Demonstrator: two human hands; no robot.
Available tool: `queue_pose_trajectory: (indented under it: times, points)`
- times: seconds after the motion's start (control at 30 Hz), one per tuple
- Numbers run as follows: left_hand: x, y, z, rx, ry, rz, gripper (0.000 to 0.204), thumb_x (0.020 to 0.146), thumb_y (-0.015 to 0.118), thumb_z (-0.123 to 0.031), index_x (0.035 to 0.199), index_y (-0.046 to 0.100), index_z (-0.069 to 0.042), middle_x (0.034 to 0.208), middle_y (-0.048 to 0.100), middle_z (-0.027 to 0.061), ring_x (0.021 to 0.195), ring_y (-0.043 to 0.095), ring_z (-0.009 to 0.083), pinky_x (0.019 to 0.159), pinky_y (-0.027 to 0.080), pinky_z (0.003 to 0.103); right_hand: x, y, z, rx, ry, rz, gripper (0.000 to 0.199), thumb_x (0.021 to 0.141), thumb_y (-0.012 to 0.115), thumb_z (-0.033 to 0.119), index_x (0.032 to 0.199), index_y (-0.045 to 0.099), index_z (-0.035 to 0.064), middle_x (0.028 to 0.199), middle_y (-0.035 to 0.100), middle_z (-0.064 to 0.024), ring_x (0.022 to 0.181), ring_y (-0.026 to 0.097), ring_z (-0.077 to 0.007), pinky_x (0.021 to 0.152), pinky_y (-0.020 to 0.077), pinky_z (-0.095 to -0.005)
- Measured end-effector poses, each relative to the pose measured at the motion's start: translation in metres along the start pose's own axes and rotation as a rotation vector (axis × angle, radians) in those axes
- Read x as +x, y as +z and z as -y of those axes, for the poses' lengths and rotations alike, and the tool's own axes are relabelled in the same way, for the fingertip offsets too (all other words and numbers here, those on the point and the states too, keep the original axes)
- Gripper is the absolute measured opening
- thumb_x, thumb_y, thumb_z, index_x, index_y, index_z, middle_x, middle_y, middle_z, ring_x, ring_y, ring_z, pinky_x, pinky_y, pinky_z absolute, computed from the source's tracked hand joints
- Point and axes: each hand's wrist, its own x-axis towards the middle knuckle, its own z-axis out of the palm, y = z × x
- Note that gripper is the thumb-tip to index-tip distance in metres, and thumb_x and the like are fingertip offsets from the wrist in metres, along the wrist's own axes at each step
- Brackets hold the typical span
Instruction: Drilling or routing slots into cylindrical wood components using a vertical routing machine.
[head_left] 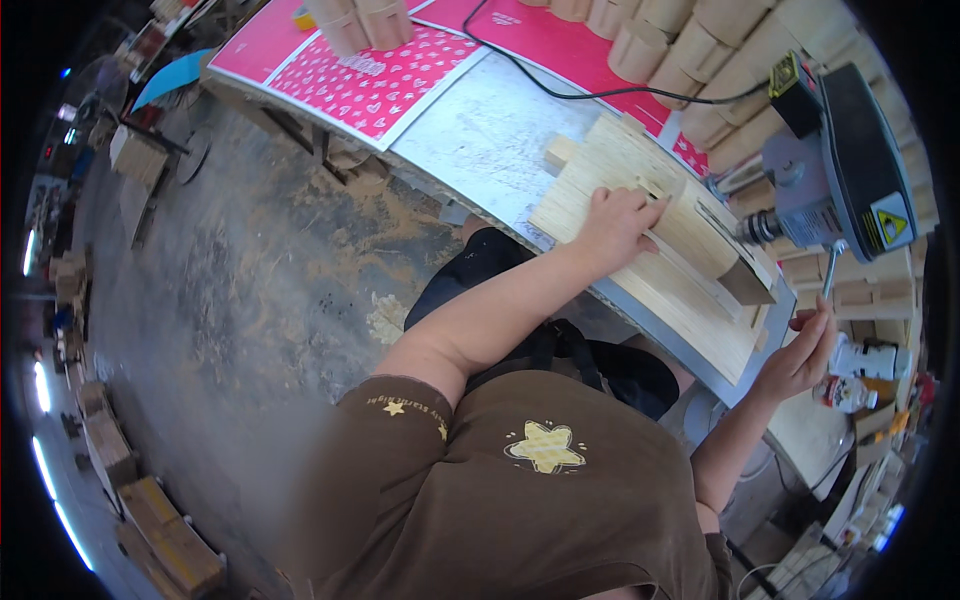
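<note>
My left hand [622,228] grips the near-left end of a pale wooden cylinder [697,238], its fingers bent over the end. The cylinder lies lengthwise on a flat wooden jig board [580,205], against a wooden strip. At the right, my right hand [803,350] has its fingers closed round the lower end of the metal feed lever [831,272] of a bench drill press [868,165]. The drill chuck [762,228] is close to the cylinder's right side. I cannot make out the bit's tip or whether it touches the wood.
Stacked wooden cylinders [640,50] line the bench's far side, on pink printed sheets [375,85]. A black cable [600,95] runs across to the drill press. A plastic bottle [848,393] stands right of my right hand. Cardboard boxes [170,535] lie on the floor at left.
</note>
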Motion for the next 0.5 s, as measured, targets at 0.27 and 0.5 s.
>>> queue_pose_trajectory:
  times: [0.27, 0.5]
  points:
    - [-0.003, 0.001, 0.005, -0.029, 0.008, 0.019, 0.069, 0.058, 0.076, -0.026, 0.122, 0.052, -0.017, 0.085, 0.049, 0.0019, 0.087, 0.049, 0.0214, 0.077, 0.029, 0.038, -0.028, 0.032, -0.039, -0.012, -0.101, -0.019, 0.022, 0.095, 0.044, 0.009, 0.104, 0.059, -0.0044, 0.084, 0.054, -0.0082, 0.074, 0.051, -0.0125, 0.065, 0.0424, -0.0247]
    - [0.004, 0.008, -0.001, -0.034, 0.061, 0.006, 0.067, 0.056, 0.077, -0.028, 0.118, 0.056, -0.014, 0.083, 0.051, 0.0034, 0.084, 0.051, 0.0227, 0.074, 0.032, 0.040, 0.057, -0.024, 0.003, -0.096, 0.021, -0.050, 0.022, 0.095, 0.044, 0.013, 0.082, 0.057, 0.0008, 0.061, 0.045, 0.0025, 0.053, 0.034, -0.0049, 0.049, 0.0288, -0.0214]
